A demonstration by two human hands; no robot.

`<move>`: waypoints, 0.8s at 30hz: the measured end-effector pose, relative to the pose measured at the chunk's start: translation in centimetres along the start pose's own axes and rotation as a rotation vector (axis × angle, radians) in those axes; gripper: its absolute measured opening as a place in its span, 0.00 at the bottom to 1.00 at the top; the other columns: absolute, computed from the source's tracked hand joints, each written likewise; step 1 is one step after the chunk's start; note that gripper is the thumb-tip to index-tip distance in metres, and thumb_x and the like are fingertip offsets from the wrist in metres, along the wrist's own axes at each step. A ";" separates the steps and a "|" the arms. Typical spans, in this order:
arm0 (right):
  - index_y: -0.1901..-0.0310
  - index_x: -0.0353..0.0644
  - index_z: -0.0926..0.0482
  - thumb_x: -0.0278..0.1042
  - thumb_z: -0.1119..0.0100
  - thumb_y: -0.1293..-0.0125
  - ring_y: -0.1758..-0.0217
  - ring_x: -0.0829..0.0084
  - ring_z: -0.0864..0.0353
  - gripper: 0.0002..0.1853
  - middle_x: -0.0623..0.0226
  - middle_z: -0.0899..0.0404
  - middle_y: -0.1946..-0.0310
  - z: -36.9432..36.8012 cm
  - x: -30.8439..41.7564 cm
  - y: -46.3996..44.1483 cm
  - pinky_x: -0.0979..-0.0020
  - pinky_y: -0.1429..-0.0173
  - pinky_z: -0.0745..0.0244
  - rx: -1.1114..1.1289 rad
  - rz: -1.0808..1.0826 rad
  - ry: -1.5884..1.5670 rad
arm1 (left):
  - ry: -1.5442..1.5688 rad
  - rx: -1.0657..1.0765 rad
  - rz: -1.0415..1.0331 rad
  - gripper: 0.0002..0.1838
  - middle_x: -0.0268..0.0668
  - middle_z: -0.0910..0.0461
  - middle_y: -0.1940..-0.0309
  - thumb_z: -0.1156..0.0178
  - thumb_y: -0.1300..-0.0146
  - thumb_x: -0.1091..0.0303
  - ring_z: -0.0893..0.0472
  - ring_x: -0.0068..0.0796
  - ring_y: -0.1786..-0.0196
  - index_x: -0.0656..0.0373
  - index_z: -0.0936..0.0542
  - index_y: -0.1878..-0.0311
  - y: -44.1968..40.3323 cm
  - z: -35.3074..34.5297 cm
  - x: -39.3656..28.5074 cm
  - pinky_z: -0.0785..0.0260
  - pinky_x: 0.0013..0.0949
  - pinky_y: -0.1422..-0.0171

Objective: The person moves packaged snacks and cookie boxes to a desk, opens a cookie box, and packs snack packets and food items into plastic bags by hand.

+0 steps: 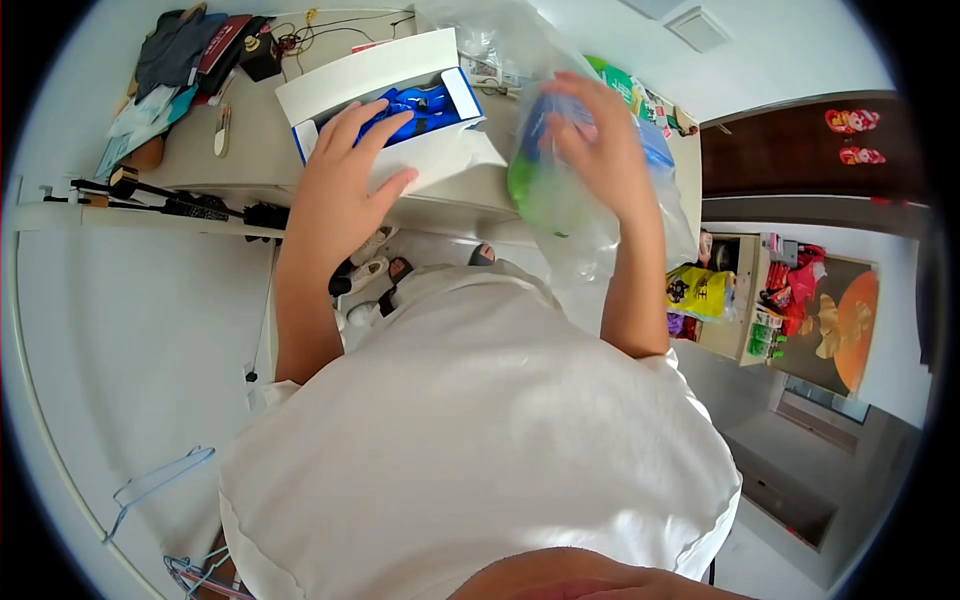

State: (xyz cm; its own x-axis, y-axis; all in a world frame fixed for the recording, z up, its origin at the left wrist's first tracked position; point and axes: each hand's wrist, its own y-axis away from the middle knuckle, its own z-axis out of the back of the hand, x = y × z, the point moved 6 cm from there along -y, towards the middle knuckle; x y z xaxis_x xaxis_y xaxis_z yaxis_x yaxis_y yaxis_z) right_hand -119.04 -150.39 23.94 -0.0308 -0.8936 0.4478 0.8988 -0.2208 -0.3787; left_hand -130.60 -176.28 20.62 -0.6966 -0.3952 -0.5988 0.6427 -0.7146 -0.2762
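My left hand [345, 190] lies over the near left edge of an open white cardboard box [365, 80], its fingers spread and the thumb apart. Inside the box sit shiny blue items [425, 103], partly covered by my fingertips; their kind is unclear. To the right, my right hand [605, 150] bends its fingers round a clear plastic bag [580, 235], which hangs over the table's front edge. Something green [522, 185] and something blue show through the film. What lies under the right fingertips is hidden.
The table [190, 165] bears dark cloth items [170, 55], a black box [261, 55], a small white-handled tool [222, 130] and tangled cables [300, 38]. Green packaging [615, 85] lies at the back right. Shoes [368, 272] stand below. Shelves with packages [745, 290] are at the right.
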 end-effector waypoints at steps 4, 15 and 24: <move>0.38 0.49 0.17 0.41 0.29 0.36 0.32 0.47 0.23 0.25 0.55 0.19 0.35 -1.4 -5.6 -4.2 0.50 0.33 0.24 -0.158 -0.172 0.248 | -0.101 -0.018 0.037 0.43 0.43 0.27 0.27 0.23 0.41 0.62 0.32 0.53 0.23 0.38 0.29 0.21 0.9 -2.2 0.7 0.39 0.53 0.20; 0.48 0.36 0.14 0.50 0.33 0.29 0.55 0.59 0.10 0.23 0.59 0.10 0.56 -3.5 -12.3 -8.4 0.63 0.48 0.16 -0.196 -0.327 -0.161 | -0.340 -0.267 0.129 0.42 0.41 0.24 0.35 0.23 0.43 0.65 0.28 0.46 0.29 0.31 0.25 0.24 0.3 -0.8 6.4 0.37 0.50 0.23; 0.51 0.35 0.16 0.49 0.37 0.22 0.64 0.71 0.11 0.20 0.61 0.11 0.60 1.9 -1.9 -3.4 0.73 0.58 0.15 -0.072 -0.486 -1.102 | 0.214 -0.383 -0.090 0.32 0.38 0.30 0.31 0.23 0.44 0.71 0.29 0.47 0.29 0.44 0.18 0.34 -1.0 -0.5 -2.2 0.33 0.48 0.26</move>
State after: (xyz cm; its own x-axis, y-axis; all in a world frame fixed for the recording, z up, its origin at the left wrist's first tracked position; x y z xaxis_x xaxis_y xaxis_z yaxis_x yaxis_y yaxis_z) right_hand -121.18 -147.23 25.94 0.0622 0.0947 0.9936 0.8692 -0.4945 -0.0073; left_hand -129.56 -174.36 21.84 -0.6997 -0.1838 -0.6904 0.6819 -0.4599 -0.5688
